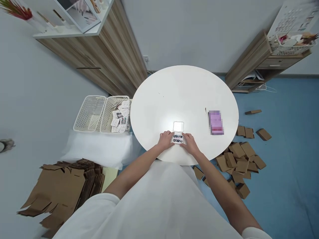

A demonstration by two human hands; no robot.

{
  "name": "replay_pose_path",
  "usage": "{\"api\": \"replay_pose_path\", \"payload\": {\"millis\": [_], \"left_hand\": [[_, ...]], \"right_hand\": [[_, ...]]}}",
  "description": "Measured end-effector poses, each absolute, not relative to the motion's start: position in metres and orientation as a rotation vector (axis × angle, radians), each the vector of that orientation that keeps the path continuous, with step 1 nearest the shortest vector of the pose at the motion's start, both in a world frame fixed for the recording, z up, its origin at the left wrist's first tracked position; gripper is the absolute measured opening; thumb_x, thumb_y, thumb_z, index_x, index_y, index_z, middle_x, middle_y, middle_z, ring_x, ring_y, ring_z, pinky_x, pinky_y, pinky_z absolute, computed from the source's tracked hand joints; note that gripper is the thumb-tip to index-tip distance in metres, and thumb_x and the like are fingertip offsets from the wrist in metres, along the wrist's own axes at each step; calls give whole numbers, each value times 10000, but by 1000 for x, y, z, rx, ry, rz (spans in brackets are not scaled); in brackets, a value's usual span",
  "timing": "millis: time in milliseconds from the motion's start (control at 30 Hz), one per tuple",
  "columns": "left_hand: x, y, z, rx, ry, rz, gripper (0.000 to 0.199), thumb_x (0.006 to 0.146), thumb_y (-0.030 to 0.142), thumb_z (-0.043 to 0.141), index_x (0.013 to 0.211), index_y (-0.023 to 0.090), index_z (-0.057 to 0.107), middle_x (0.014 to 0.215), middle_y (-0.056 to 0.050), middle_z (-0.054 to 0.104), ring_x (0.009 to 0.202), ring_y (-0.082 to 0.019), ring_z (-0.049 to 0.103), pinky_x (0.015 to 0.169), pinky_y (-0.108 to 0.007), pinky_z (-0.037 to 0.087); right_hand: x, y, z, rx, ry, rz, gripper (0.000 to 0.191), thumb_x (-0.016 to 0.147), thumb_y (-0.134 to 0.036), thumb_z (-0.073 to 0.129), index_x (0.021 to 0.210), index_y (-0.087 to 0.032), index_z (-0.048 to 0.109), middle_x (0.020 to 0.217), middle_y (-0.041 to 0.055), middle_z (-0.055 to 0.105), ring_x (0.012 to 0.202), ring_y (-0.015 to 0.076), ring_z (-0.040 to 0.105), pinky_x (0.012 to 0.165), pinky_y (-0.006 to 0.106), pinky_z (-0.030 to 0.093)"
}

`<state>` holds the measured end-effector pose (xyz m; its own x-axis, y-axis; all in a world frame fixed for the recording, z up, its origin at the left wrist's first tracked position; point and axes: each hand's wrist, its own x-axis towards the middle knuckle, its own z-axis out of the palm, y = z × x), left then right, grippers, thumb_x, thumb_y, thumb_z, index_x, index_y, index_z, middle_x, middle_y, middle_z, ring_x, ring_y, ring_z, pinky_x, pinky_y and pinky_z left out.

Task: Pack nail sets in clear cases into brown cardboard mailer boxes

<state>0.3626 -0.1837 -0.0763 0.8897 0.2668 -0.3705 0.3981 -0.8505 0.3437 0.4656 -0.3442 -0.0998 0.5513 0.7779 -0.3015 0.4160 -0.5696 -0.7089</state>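
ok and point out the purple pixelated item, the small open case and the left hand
purple pixelated item [216,122], head view, middle of its top face
small open case [178,126], head view, middle of its raised clear lid
left hand [165,140], head view, back of the hand

Case [177,138]: no lettering I can read
Cards [115,122]: small print, too fine for me to read
Purple box [216,122]: blurred into blocks, no word legible to me
Poster [294,20]: I can make out no words
Picture frame [81,12]: no text I can read
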Motion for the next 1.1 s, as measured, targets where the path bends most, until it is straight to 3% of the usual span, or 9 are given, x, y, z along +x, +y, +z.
{"api": "replay_pose_path", "payload": {"millis": [467, 667, 867, 1100], "left_hand": [[370, -192, -82, 2505, 549, -517, 629, 706, 260, 593, 1266, 227, 308, 1089, -91, 472, 1024, -251, 461, 792, -333, 365], [363, -198, -84, 2268, 663, -381, 817, 628, 250, 660, 1317, 171, 227, 1156, -123, 431, 1067, -259, 430, 852, -348, 366], [359, -208, -89, 1839, 860, -233, 484, 669, 215, 614, 1134, 190, 479, 1040, -81, 492, 861, -172, 500, 774, -315, 425], [349, -205, -83, 1509, 944, -77, 430, 735, 232, 573, 1155, 182, 493, 1037, -74, 538, 812, -121, 527, 756, -273, 434]], "right_hand": [[474, -340, -115, -2200, -930, 831, 644, 680, -243, 586, 1275, -268, 343, 1131, 59, 412, 1089, 236, 415, 869, 383, 401], [472, -342, -113, -2130, -813, 875, 712, 632, -243, 628, 1281, -268, 335, 1157, 61, 414, 1054, 230, 447, 875, 391, 415], [466, -337, -109, -1986, -468, 979, 675, 599, -221, 645, 1230, -227, 406, 1109, 75, 471, 902, 196, 513, 761, 355, 480], [465, -341, -88, -1778, -237, 1019, 577, 575, -247, 676, 1122, -206, 495, 1069, 64, 526, 812, 145, 536, 754, 340, 483]]}}
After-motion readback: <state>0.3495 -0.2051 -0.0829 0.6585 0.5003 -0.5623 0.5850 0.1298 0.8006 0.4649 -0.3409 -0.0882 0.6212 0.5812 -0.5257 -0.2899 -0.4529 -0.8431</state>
